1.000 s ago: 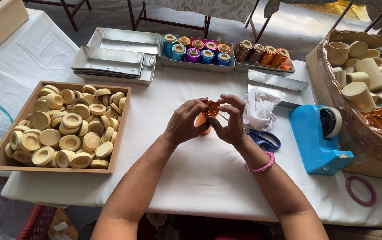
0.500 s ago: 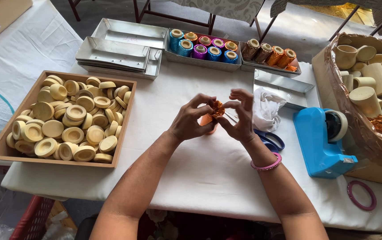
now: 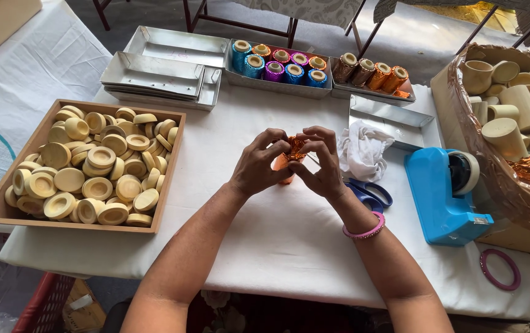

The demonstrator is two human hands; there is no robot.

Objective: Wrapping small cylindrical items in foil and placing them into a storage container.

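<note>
At far left a wooden tray [image 3: 172,161] of pale round caps [image 3: 92,166] sits near the worktop [image 3: 277,240] edge, so an elbow swinging that way could nudge it. Behind it lie stacked steel trays [image 3: 154,77], then a tray of foil-wrapped spools [image 3: 277,65]. In the middle, the left hand [image 3: 258,165] cradles the orange spool [image 3: 281,163] just above the cloth, fingers closed round its body, while the right hand [image 3: 320,161] pinches the crumpled foil [image 3: 294,147] at its top, fingertips meeting the left's. To do this well, I judge the spool should stay steady in the left hand while the right presses the foil folds inward a little at a time, lest the thin foil tear. The bare cloth in front of the hands gives the freest room. Rightward it tightens: a white rag [image 3: 363,151], scissors [image 3: 369,192] just beside the right wrist, a blue tape dispenser [image 3: 447,188], and a box of bare spools [image 3: 511,105] at the edge.
</note>
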